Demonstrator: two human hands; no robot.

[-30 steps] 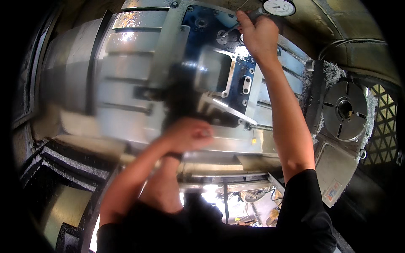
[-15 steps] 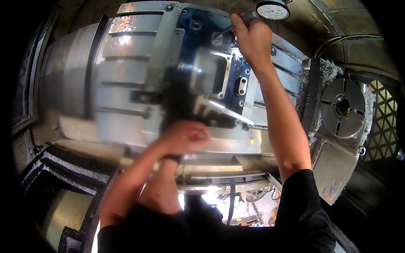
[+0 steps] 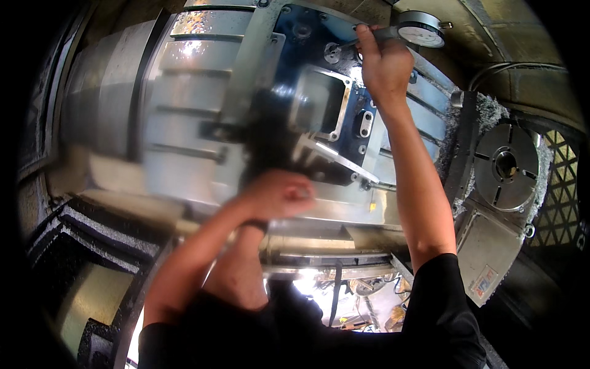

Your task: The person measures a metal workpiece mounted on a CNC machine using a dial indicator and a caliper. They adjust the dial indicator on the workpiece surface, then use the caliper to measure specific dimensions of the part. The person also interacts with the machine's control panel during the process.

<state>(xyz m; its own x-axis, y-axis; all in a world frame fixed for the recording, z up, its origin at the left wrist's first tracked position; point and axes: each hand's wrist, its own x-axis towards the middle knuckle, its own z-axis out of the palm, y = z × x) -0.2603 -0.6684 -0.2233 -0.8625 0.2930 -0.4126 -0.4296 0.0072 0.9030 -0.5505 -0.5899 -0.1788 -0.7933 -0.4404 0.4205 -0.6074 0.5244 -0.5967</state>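
Head view: my right hand [image 3: 388, 66] grips the dial gauge [image 3: 421, 31], best held steady and unflexed; can't tell if left hand [image 3: 276, 194] grips anything.

Fisheye view from the head, looking down — left hand [image 3: 283, 195], right hand [image 3: 388, 66] and slotted table [image 3: 184, 92] near.

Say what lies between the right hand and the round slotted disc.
From the right hand to the disc, the head view shows grooved table, a dark block and metal shavings.
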